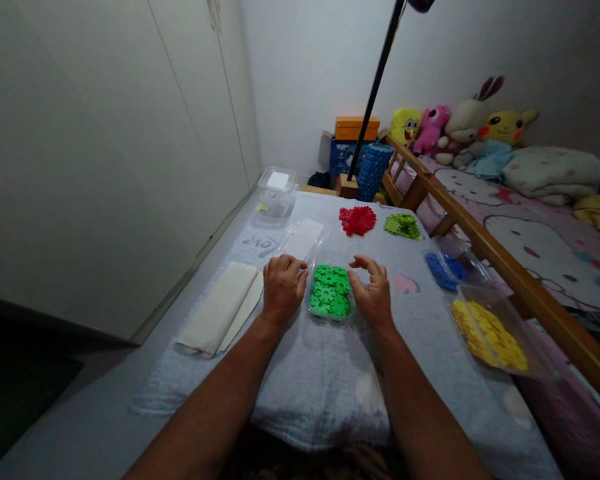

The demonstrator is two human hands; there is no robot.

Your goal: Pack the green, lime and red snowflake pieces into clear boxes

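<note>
A clear plastic bag of dark green snowflake pieces lies on the grey blanket in front of me. My left hand grips the bag's left edge with curled fingers. My right hand pinches its right edge near the top. A red pile and a light green pile of the same pieces lie loose farther back.
Clear bags of blue pieces and yellow pieces lie at the right by a wooden bed rail. A folded white cloth lies left, a clear container behind. Plush toys sit on the bed. White cupboard doors run along the left.
</note>
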